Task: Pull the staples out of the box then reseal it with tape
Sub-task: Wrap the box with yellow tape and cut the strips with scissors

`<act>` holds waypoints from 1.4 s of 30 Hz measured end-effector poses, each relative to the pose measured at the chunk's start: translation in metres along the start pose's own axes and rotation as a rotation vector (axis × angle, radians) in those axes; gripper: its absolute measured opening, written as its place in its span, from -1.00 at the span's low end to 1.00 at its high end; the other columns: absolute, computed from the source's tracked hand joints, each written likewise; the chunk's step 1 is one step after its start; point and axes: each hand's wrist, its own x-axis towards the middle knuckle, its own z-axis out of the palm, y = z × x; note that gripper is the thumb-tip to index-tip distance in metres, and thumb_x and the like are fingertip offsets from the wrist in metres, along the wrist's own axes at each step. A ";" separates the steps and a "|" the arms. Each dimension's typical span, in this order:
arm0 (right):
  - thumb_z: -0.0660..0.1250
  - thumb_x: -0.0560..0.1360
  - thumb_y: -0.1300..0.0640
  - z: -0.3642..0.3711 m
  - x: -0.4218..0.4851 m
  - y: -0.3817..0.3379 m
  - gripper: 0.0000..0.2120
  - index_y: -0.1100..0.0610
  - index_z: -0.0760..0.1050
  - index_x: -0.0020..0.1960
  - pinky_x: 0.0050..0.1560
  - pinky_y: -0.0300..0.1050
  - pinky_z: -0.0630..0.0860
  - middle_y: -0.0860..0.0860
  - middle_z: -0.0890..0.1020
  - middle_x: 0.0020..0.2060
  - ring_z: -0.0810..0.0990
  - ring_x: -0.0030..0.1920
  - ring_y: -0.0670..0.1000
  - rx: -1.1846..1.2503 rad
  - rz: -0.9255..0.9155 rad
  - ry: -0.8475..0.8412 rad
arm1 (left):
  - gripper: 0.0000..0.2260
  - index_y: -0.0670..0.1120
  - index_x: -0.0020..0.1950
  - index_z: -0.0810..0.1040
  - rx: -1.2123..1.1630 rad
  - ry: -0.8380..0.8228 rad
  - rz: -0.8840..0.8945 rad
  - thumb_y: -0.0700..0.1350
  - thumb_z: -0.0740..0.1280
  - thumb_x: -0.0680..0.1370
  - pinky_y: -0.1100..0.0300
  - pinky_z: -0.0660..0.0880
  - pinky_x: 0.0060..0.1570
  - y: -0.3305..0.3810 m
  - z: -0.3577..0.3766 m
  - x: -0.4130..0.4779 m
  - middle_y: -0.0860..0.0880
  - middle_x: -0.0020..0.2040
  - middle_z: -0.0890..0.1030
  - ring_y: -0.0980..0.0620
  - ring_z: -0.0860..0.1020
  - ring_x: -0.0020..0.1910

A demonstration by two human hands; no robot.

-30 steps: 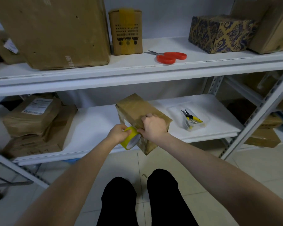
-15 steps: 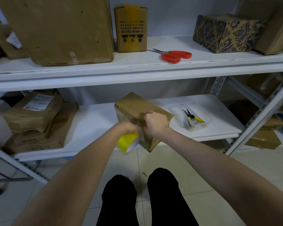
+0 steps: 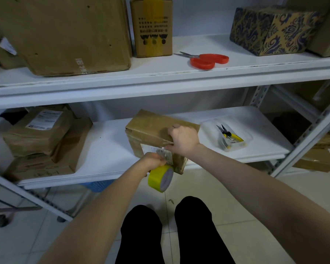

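A brown cardboard box (image 3: 149,128) lies on the lower white shelf (image 3: 107,149), its near end hanging over the shelf's front edge. My right hand (image 3: 183,139) rests on the box's top near corner, fingers curled over the edge and thumb pressed on the front face. My left hand (image 3: 153,161) grips a yellow tape roll (image 3: 160,178) just below the box's front face. A clear strip of tape (image 3: 165,154) stretches from the roll up across the white label toward my right thumb.
A clear tray (image 3: 215,128) holding yellow-handled pliers (image 3: 230,135) sits right of the box. Red scissors (image 3: 208,60) lie on the upper shelf among several cardboard boxes. Brown parcels (image 3: 38,134) are stacked at the lower shelf's left. My legs and tiled floor are below.
My left hand has drawn the tape roll downward and away from the box's front face, stretching tape out. My right hand stays on the box's corner.
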 end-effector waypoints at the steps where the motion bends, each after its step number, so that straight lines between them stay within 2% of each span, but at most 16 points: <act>1: 0.36 0.43 -0.19 0.002 0.001 -0.002 -0.53 0.13 0.47 0.16 -0.05 -0.09 0.39 0.07 0.54 0.10 0.56 0.11 0.13 -0.019 -0.014 0.019 | -0.64 -0.13 0.35 0.46 -0.020 0.001 -0.008 -0.04 0.28 0.59 0.15 0.41 -0.03 0.000 0.000 0.003 -0.12 0.23 0.51 -0.08 0.49 0.11; 5: 0.34 0.46 -0.15 0.006 0.001 -0.003 -0.53 0.16 0.42 0.21 0.12 -0.05 0.36 0.09 0.52 0.15 0.52 0.17 0.13 -0.097 -0.057 0.040 | -0.64 -0.19 0.38 0.43 -0.004 0.057 0.040 -0.08 0.25 0.61 0.11 0.40 0.22 0.003 0.001 0.008 -0.15 0.36 0.45 -0.13 0.42 0.33; 6: 0.34 0.46 -0.15 0.006 0.000 -0.002 -0.52 0.16 0.42 0.21 0.11 -0.05 0.35 0.09 0.52 0.15 0.52 0.17 0.13 -0.122 -0.068 0.042 | -0.64 -0.20 0.38 0.42 0.012 0.058 0.047 -0.09 0.24 0.61 0.11 0.43 0.18 0.003 0.002 0.010 -0.16 0.36 0.45 -0.15 0.42 0.34; 9: 0.36 0.43 -0.13 0.009 -0.002 -0.006 -0.47 0.20 0.37 0.24 0.09 -0.03 0.33 0.12 0.50 0.16 0.51 0.15 0.15 -0.188 -0.102 0.026 | -0.68 -0.26 0.30 0.48 -0.036 0.077 0.067 -0.17 0.28 0.58 0.23 0.42 -0.21 0.003 0.004 0.018 -0.21 0.30 0.51 -0.19 0.48 0.29; 13: 0.37 0.46 -0.05 -0.001 0.001 -0.009 -0.52 0.19 0.39 0.25 0.12 -0.05 0.37 0.12 0.50 0.19 0.51 0.18 0.16 -0.165 -0.089 -0.057 | -0.73 -0.24 0.23 0.51 -0.108 0.134 0.086 -0.20 0.29 0.55 0.16 0.43 0.05 0.011 0.006 0.027 -0.11 0.14 0.57 -0.05 0.48 0.05; 16: 0.31 0.49 -0.10 -0.023 -0.005 -0.005 -0.60 0.10 0.46 0.23 0.05 -0.05 0.43 0.06 0.54 0.16 0.54 0.15 0.13 -0.020 -0.069 -0.070 | -0.81 -0.22 0.15 0.50 -0.118 0.156 0.099 -0.26 0.26 0.55 0.20 0.43 -0.06 0.008 0.009 0.034 -0.15 -0.05 0.56 -0.08 0.47 0.02; 17: 0.29 0.50 -0.07 -0.032 -0.010 -0.004 -0.67 0.09 0.50 0.18 -0.03 -0.07 0.45 0.05 0.56 0.11 0.57 0.11 0.13 0.032 -0.087 0.021 | -0.79 -0.21 0.17 0.51 -0.110 0.171 0.091 -0.23 0.28 0.55 0.16 0.46 -0.01 0.007 0.010 0.035 -0.18 0.02 0.59 -0.13 0.52 0.08; 19: 0.27 0.46 0.09 -0.051 -0.022 0.001 -0.82 0.13 0.55 0.00 -0.24 -0.12 0.45 0.04 0.59 -0.08 0.60 -0.07 0.14 0.174 -0.183 0.375 | -0.72 -0.20 0.21 0.52 -0.095 0.207 0.062 -0.13 0.30 0.53 0.06 0.49 0.19 0.004 0.012 0.038 -0.22 0.17 0.59 -0.18 0.53 0.19; 21: 0.26 0.41 0.19 -0.077 -0.026 0.009 -0.88 0.15 0.54 -0.10 -0.35 -0.14 0.43 0.05 0.57 -0.18 0.57 -0.16 0.10 0.225 -0.260 0.706 | -0.68 -0.17 0.22 0.51 -0.054 0.224 0.055 -0.06 0.29 0.53 0.00 0.48 0.21 0.004 0.012 0.041 -0.20 0.19 0.58 -0.18 0.53 0.19; 25: 0.22 0.44 0.22 -0.131 -0.013 0.033 -0.82 0.20 0.53 -0.01 -0.19 -0.14 0.40 0.12 0.57 -0.05 0.54 -0.06 0.12 0.163 -0.050 0.920 | -0.71 -0.12 0.21 0.54 0.020 0.222 0.094 -0.09 0.31 0.51 0.10 0.47 0.13 0.010 0.011 0.034 -0.17 0.17 0.58 -0.15 0.53 0.17; 27: 0.17 0.50 0.16 -0.143 -0.004 0.046 -0.75 0.21 0.52 0.10 -0.05 -0.02 0.41 0.13 0.55 0.05 0.52 0.04 0.16 0.135 0.125 0.852 | -0.74 -0.13 0.16 0.56 0.021 0.213 0.094 -0.11 0.33 0.50 0.09 0.51 0.11 0.014 0.010 0.032 -0.18 0.13 0.59 -0.14 0.56 0.12; 31: 0.03 0.62 -0.06 -0.159 0.012 0.057 -0.57 0.18 0.44 0.29 0.22 0.07 0.31 0.12 0.48 0.26 0.40 0.27 0.17 0.135 0.395 0.424 | -0.88 -0.12 0.01 0.53 -0.056 0.172 0.086 -0.22 0.32 0.49 -0.04 0.59 0.07 0.019 0.007 0.027 -0.20 0.04 0.60 -0.17 0.59 0.04; 34: 0.18 0.51 -0.14 -0.182 0.022 0.057 -0.56 0.16 0.47 0.20 0.14 0.03 0.33 0.14 0.46 0.23 0.39 0.26 0.18 0.258 0.476 0.259 | -0.88 -0.13 0.00 0.53 -0.053 0.163 0.107 -0.21 0.34 0.47 -0.07 0.58 0.07 0.018 0.002 0.028 -0.20 0.04 0.60 -0.17 0.60 0.04; 38: 0.38 0.38 -0.20 -0.199 0.027 0.063 -0.61 0.11 0.36 -0.22 -0.10 -0.09 0.36 0.10 0.53 0.03 0.50 0.13 0.15 0.398 0.565 0.135 | -0.82 -0.10 0.08 0.51 -0.069 0.128 0.114 -0.22 0.30 0.49 -0.09 0.58 0.07 0.014 0.001 0.031 -0.20 0.05 0.60 -0.18 0.60 0.04; 40: 0.41 0.37 -0.22 -0.203 0.020 0.063 -0.56 0.11 0.33 -0.26 -0.16 -0.09 0.36 0.05 0.51 -0.12 0.53 0.05 0.13 0.389 0.572 0.131 | -0.77 -0.10 0.16 0.50 -0.076 0.128 0.112 -0.19 0.31 0.50 -0.08 0.58 0.08 0.011 0.000 0.035 -0.20 0.08 0.59 -0.18 0.59 0.06; 42: 0.42 0.38 -0.20 -0.206 0.011 0.062 -0.57 0.12 0.36 -0.16 -0.15 -0.08 0.36 0.03 0.48 -0.14 0.52 0.02 0.12 0.336 0.572 0.144 | -0.74 -0.11 0.20 0.49 -0.068 0.141 0.113 -0.17 0.32 0.51 -0.08 0.57 0.09 0.008 0.001 0.039 -0.20 0.09 0.58 -0.18 0.58 0.07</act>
